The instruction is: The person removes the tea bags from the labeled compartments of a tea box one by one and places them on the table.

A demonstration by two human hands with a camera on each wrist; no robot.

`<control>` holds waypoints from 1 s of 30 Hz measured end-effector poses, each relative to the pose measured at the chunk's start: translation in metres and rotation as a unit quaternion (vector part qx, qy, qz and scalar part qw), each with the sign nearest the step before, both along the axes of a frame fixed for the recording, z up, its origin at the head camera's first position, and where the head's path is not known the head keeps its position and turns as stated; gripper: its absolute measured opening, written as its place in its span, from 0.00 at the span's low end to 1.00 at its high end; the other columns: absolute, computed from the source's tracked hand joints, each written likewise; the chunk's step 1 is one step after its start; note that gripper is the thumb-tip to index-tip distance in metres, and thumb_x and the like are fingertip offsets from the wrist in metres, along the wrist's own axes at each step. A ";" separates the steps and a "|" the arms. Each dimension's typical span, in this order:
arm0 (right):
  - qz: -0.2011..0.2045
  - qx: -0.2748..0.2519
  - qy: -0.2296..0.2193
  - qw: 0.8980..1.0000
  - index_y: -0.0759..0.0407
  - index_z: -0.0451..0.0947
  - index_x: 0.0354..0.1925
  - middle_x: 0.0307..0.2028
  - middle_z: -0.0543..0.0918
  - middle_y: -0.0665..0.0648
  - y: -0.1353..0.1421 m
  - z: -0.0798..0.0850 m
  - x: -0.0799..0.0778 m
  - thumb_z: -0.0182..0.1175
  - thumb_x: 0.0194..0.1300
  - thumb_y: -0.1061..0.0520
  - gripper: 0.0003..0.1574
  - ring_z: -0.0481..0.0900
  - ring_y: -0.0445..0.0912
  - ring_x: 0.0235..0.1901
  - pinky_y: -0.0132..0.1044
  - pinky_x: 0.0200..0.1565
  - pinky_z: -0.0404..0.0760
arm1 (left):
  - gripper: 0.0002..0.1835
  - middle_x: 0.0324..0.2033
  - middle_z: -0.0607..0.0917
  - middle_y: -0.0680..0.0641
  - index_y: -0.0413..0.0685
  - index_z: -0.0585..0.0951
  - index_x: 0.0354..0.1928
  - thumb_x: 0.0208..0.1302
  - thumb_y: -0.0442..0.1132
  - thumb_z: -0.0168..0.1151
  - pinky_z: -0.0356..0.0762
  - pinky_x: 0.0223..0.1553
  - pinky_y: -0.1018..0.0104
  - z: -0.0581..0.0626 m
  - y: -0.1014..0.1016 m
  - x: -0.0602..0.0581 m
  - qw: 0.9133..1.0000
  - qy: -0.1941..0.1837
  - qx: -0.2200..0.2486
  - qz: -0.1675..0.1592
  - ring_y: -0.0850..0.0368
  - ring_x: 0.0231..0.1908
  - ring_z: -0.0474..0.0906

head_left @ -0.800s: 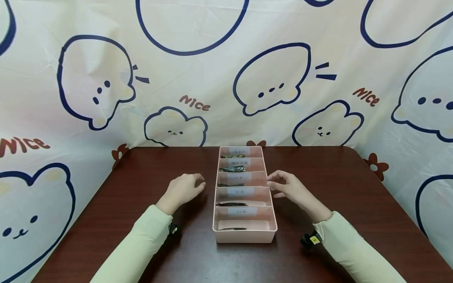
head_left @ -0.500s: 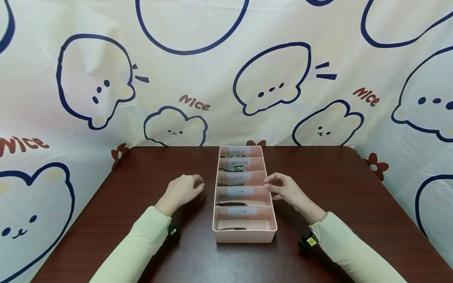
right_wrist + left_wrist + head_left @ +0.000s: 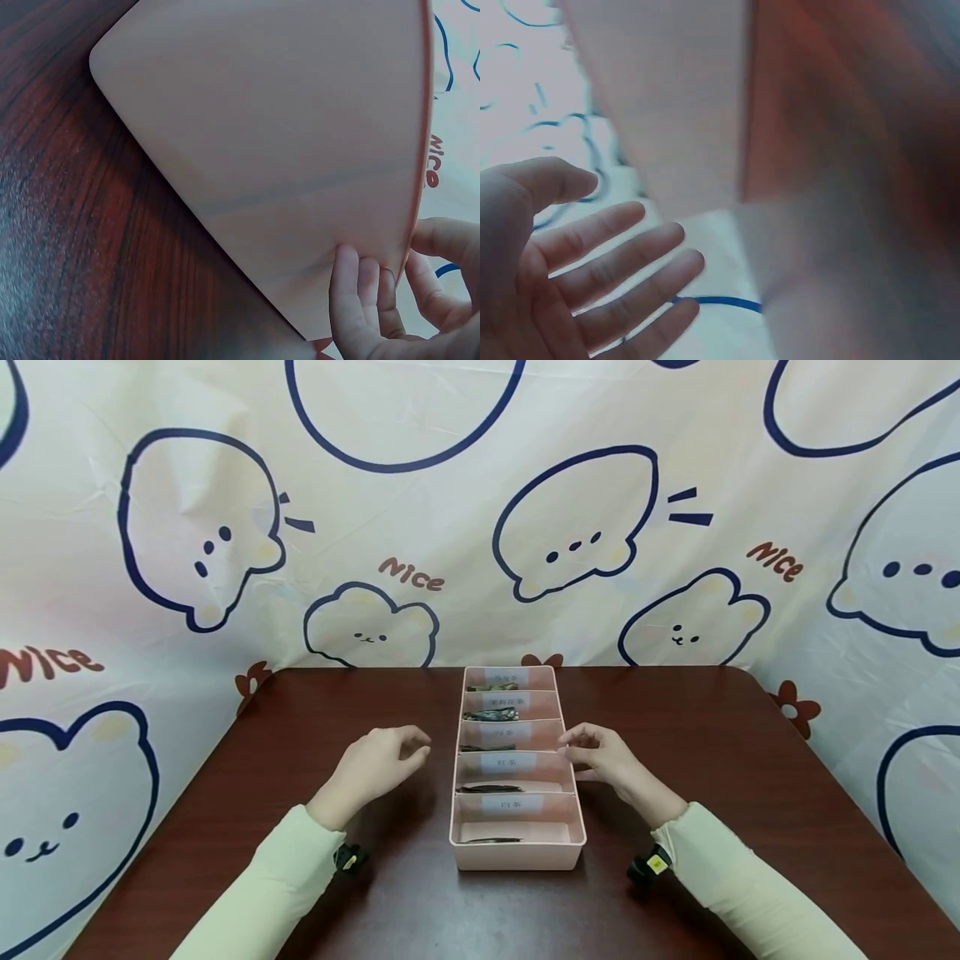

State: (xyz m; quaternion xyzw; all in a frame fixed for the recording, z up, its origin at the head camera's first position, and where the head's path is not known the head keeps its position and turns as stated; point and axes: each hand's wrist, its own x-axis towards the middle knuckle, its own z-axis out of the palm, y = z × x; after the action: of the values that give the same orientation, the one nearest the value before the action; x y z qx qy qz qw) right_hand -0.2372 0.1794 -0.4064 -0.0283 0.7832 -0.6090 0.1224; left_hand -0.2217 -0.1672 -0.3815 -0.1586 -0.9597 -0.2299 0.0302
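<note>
A long pale pink divided storage box [image 3: 517, 858] stands on the table, split into several compartments in a row. Each compartment has a white paper label [image 3: 510, 763] with Chinese characters. Thin packets lie within: a shiny dark patterned one [image 3: 491, 715] near the back, a greenish one [image 3: 495, 687] behind it, dark flat ones [image 3: 491, 789] nearer. My right hand [image 3: 606, 756] holds the box's right rim, finger and thumb at the edge, other fingers against the outer wall [image 3: 300, 150]. Left of the box, my left hand [image 3: 381, 768] hovers apart from it, fingers loosely bent, holding nothing.
The dark brown wooden table [image 3: 300, 718] extends on both sides of the box. Behind it hangs a pale cloth [image 3: 465, 527] printed with cartoon outlines. Small black devices [image 3: 349, 857] are strapped at both wrists.
My right hand has moved slightly left and come onto the box's right rim. My left hand has drawn a little left, away from the box. The box stays in place.
</note>
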 end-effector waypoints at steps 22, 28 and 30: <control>0.005 -0.015 0.007 1.000 0.68 0.74 0.50 0.39 0.77 0.56 0.003 -0.004 0.001 0.60 0.64 0.62 0.16 0.80 0.43 0.39 0.45 0.42 0.85 | 0.02 0.21 0.78 0.59 0.59 0.85 0.37 0.63 0.44 0.66 0.69 0.22 0.74 0.001 0.026 0.073 0.958 -0.134 0.182 -0.177 0.68 0.20 0.68; 0.003 -0.017 0.003 1.000 0.67 0.74 0.51 0.40 0.76 0.57 0.003 -0.005 0.000 0.60 0.65 0.62 0.17 0.81 0.43 0.39 0.43 0.42 0.85 | 0.03 0.19 0.78 0.61 0.57 0.85 0.37 0.62 0.43 0.66 0.71 0.23 0.74 -0.009 0.028 0.074 0.960 -0.130 0.164 -0.187 0.71 0.20 0.69; 0.002 -0.016 0.005 1.000 0.67 0.75 0.51 0.40 0.76 0.57 0.003 -0.005 0.000 0.60 0.65 0.62 0.17 0.81 0.44 0.39 0.43 0.42 0.85 | 0.03 0.18 0.78 0.61 0.60 0.85 0.37 0.62 0.43 0.67 0.71 0.23 0.74 -0.011 0.028 0.074 0.960 -0.130 0.157 -0.190 0.71 0.20 0.69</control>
State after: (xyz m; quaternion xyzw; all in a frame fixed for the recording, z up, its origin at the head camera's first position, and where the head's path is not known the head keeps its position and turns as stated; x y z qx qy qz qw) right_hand -0.2374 0.1826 -0.4118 -0.0349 0.7739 -0.6210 0.1195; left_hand -0.1481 -0.1393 -0.3929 -0.2996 -0.8595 -0.3979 -0.1147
